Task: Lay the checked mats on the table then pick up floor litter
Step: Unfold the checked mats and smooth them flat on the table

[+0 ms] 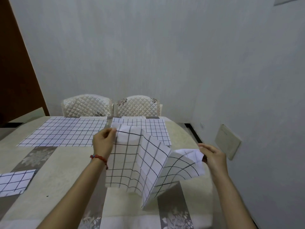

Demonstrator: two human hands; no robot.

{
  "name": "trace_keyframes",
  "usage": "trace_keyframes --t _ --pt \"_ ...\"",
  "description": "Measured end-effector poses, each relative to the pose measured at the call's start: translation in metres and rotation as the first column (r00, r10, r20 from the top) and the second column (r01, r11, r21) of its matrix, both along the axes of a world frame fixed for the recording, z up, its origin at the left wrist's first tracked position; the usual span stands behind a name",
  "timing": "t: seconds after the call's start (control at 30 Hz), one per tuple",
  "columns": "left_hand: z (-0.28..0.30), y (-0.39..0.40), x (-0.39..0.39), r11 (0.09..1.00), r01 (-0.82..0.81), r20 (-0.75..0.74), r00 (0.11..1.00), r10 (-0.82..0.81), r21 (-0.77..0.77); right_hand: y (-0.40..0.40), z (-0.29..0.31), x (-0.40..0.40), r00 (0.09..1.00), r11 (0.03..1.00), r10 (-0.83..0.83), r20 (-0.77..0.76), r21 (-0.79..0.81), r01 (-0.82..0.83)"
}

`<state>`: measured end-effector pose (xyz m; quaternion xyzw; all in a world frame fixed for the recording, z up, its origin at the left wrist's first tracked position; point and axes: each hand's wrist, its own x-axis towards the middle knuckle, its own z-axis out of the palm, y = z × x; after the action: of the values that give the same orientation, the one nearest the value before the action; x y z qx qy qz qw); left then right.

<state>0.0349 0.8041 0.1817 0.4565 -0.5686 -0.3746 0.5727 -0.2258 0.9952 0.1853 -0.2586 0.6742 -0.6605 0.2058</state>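
White checked mat hangs creased above the worktop, left hand and right hand each pinching a corner.

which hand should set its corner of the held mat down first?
Probably right. The right hand pinches its corner low, near the table; the left hand holds the held mat higher, over the laid mats.

No text, label, brand, number or sign can be read anywhere in the view.
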Motion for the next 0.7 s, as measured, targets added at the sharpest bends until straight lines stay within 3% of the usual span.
trace_keyframes --t 0.13,0.23,0.43,0.7 --pt "0.008 -0.013 0.025 0.993 -0.114 0.006 0.993 0.114 -0.019 0.006 0.004 -0.012 0.989 0.998 0.044 0.143 -0.043 -0.038" --pt "0.010 -0.018 0.038 0.986 -0.161 0.008 0.987 0.161 -0.030 0.007 0.004 -0.017 0.998 0.999 0.040 0.041 0.018 -0.040" --pt "0.010 -0.022 0.046 0.981 -0.195 0.010 0.981 0.194 0.016 0.002 0.009 -0.014 0.948 0.971 -0.200 -0.248 0.078 0.226" --pt "-0.002 -0.034 0.056 0.982 -0.167 0.036 0.986 0.165 0.084 -0.022 0.014 -0.021 0.912 0.951 -0.286 -0.293 0.026 0.307"
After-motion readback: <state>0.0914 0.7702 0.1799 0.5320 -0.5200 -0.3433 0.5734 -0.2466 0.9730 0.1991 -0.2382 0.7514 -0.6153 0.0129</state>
